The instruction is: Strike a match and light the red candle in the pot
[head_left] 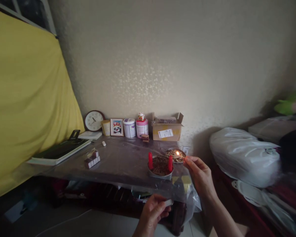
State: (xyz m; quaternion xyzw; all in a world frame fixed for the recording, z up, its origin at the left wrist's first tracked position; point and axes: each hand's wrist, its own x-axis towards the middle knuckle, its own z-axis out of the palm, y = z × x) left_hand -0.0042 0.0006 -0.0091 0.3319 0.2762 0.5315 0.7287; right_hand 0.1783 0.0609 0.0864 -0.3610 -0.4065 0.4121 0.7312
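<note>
Head view: my right grip (199, 172) pinches match (182, 156), lit already; left grip (155, 210) pinches small box (168, 202). Red candles (170, 163) beyond left grip look unlit.

Red candles (150, 161) bar low sideways pass over bowl (160, 176); room above.

Thin match (182, 156) lit, flame (178, 153) at its left end, centre-right; small pale box (168, 202) tilted, nearer and further left.

Dim o/all, bright flame (178, 153), sheen on wall (144, 79), v. dark under tbl (123, 158), edges soft
</note>
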